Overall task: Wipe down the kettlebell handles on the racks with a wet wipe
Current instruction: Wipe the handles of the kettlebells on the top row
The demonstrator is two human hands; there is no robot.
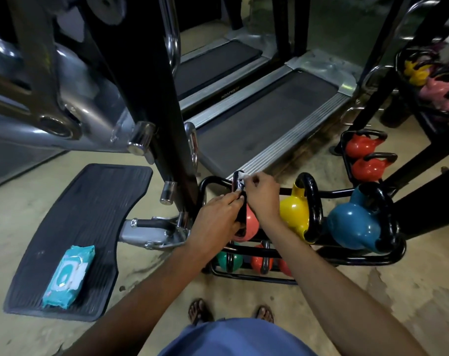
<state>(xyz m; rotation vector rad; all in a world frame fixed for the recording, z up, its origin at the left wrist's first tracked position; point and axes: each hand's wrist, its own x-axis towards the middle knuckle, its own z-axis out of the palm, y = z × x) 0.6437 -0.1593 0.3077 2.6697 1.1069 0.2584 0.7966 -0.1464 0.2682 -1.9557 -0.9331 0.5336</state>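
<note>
Early stage, by appearance: left hand (218, 217) fingers grip the pink kettlebell (251, 223) by its handle (235, 182), right hand (263, 194) fingers pinch the wipe (240, 175) against it; yellow kettlebell (294, 211) and blue kettlebell (352, 227) seemingly outstanding.

pink kettlebell (252, 224) partly hidden behind left hand (215, 219); wipe (241, 175) mostly covered.

I wear a blue shirt (239, 337), plain and without print, its rounded front filling the bottom middle of the view. From either side of the shirt come my left forearm (151, 286) and right forearm (328, 273), both bare along all that shows, right down to my left hand (219, 219) and right hand (263, 194). Just beyond the shirt's far edge are my left foot (199, 310) and right foot (264, 313), each in an open sandal with dark straps and the toes uncovered.
</note>
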